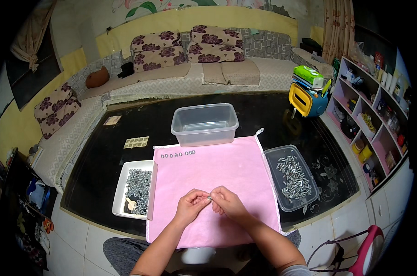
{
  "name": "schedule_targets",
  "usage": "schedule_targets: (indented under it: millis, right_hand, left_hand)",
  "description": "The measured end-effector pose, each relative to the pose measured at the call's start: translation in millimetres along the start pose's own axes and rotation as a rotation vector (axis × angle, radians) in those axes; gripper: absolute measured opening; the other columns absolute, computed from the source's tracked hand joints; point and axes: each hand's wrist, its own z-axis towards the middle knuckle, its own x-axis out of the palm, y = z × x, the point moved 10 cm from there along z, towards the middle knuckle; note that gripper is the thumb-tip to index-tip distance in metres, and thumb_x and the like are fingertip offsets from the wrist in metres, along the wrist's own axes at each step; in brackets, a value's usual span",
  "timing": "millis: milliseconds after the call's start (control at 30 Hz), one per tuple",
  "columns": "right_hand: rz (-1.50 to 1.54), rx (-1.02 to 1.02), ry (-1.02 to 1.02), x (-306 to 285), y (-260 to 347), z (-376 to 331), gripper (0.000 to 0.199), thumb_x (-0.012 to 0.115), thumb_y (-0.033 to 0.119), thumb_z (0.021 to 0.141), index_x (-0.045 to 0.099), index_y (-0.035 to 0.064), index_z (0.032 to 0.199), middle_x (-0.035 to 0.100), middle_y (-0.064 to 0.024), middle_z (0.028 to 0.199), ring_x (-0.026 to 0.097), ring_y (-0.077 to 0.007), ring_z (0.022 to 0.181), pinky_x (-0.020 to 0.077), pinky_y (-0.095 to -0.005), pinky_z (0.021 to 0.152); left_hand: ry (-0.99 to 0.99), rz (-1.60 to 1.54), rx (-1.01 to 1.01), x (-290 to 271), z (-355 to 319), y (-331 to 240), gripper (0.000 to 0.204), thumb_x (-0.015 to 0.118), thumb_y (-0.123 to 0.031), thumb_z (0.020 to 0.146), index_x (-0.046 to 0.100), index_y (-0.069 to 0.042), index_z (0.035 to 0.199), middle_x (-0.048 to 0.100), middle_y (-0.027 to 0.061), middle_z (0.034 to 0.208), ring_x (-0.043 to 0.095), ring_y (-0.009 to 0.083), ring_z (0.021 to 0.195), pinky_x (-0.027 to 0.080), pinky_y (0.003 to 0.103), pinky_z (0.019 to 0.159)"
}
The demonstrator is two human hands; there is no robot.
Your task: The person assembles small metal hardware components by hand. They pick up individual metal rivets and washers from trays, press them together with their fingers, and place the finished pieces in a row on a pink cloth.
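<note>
Over pink cloth (217, 170), left hand (190, 207), right hand (227, 204), fingertips pinching small screw (209, 198)

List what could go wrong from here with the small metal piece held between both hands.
1. The small metal piece is pinched only by the fingertips of the left hand and right hand; it might slip onto the pink cloth.
2. The finished row lies loose near the cloth's far edge and might roll off.
</note>
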Motion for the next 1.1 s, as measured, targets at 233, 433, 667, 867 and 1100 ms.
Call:
schedule_targets:
  millis: [233,433,667,867,1100]
  right_hand:
    - [0.051,0.028,0.016,1,1,-1,0.026,0.046,0.029,0.09,0.051,0.0049,0.083,0.052,-0.0014,0.062,0.048,-0.0071,0.055,0.0393,-0.0199,0.049]
    - [0.034,0.025,0.076,1,-10,3,0.025,0.046,0.029,0.09,0.052,0.0049,0.084,0.052,-0.0016,0.062,0.048,-0.0075,0.055,0.0393,-0.0201,0.049]
    - [0.085,0.035,0.13,5,-8,2,0.028,0.042,0.029,0.092,0.051,0.0029,0.084,0.052,-0.0025,0.062,0.047,-0.0078,0.052,0.04,-0.0207,0.048]
    - [0.014,0.012,0.076,6,-3,2,0.028,0.042,0.029,0.092,0.051,0.0031,0.084,0.053,-0.0029,0.062,0.048,-0.008,0.053,0.0406,-0.0215,0.048]
    - [0.08,-0.016,0.059,5,1,3,0.032,0.04,0.031,0.093,0.051,0.003,0.081,0.052,-0.0028,0.059,0.047,-0.0087,0.05,0.0405,-0.0215,0.049]
  left_hand:
    - [-0.005,-0.022,-0.017,0,0,-1,0.011,0.062,0.002,0.078,0.059,0.001,0.088,0.054,0.0027,0.085,0.053,0.0059,0.074,0.046,0.017,0.066]
    - [-0.006,-0.053,-0.016,0,1,3,0.011,0.063,0.001,0.077,0.06,0.0,0.088,0.054,0.002,0.084,0.053,0.0055,0.073,0.045,0.017,0.065]
    - [0.001,-0.094,-0.055,3,0,3,0.011,0.063,0.001,0.077,0.06,0.0,0.088,0.054,0.0019,0.084,0.053,0.0055,0.073,0.045,0.017,0.065]
    - [-0.006,-0.04,-0.019,0,0,2,0.012,0.062,0.002,0.077,0.06,0.0,0.089,0.054,0.0019,0.084,0.052,0.0053,0.073,0.045,0.017,0.065]
    - [-0.009,-0.045,-0.022,-1,1,3,0.012,0.063,0.001,0.077,0.06,0.0,0.088,0.054,0.0018,0.084,0.052,0.005,0.073,0.045,0.017,0.064]
